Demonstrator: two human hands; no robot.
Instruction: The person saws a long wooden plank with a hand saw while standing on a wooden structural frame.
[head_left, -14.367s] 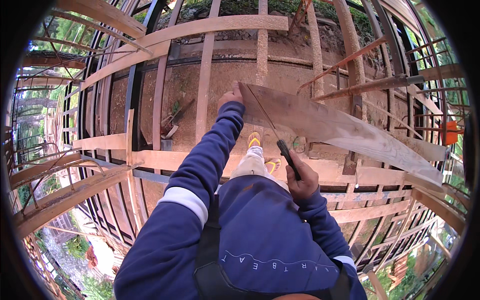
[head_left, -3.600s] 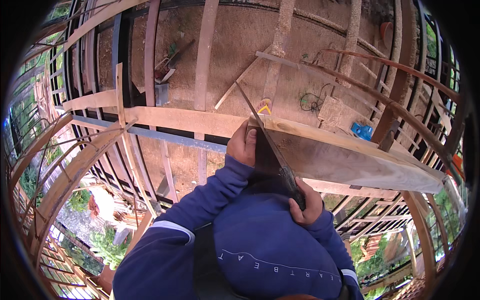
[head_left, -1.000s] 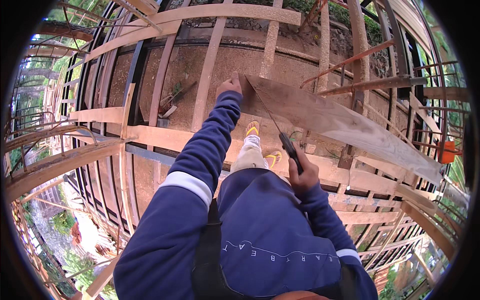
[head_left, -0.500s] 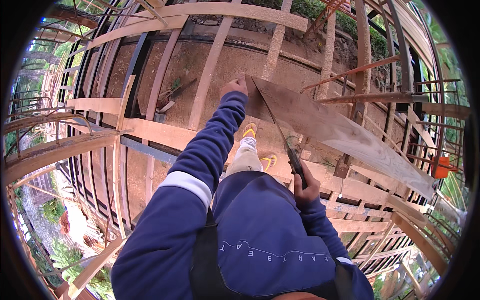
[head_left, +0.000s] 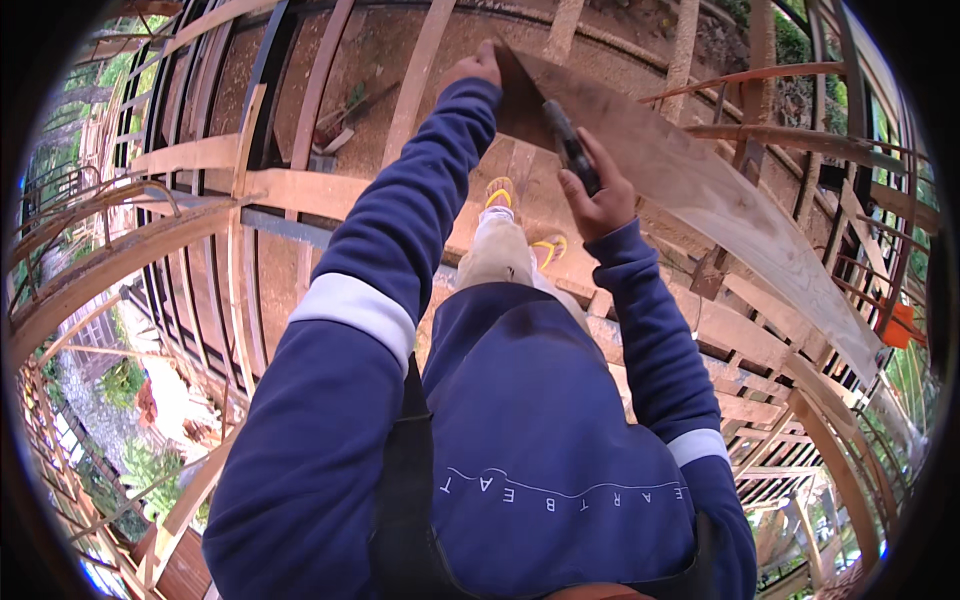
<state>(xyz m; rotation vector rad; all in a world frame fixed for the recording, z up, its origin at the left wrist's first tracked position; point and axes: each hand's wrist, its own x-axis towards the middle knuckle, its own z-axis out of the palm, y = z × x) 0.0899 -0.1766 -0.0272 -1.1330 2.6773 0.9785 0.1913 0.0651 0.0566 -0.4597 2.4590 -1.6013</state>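
A handsaw is in my right hand, whose fingers are wrapped round its dark handle. Its blade reaches away from me across the near end of a long, wide wooden board. My left hand is closed on the left end of that board, just beside the blade. From there the board runs off to the far right side, dark brown at the held end and paler along its length. How deep the blade sits in the wood cannot be made out.
I stand on a plank with yellow flip-flops. Around me is an open timber frame of beams with wide gaps over bare earth. Rusty steel bars stick out at the right, near an orange object. A curved beam lies left.
My right hand has pushed the saw forward, away from my body, so the handle is now close to the board. My left hand keeps its hold; the whole view has shifted slightly.
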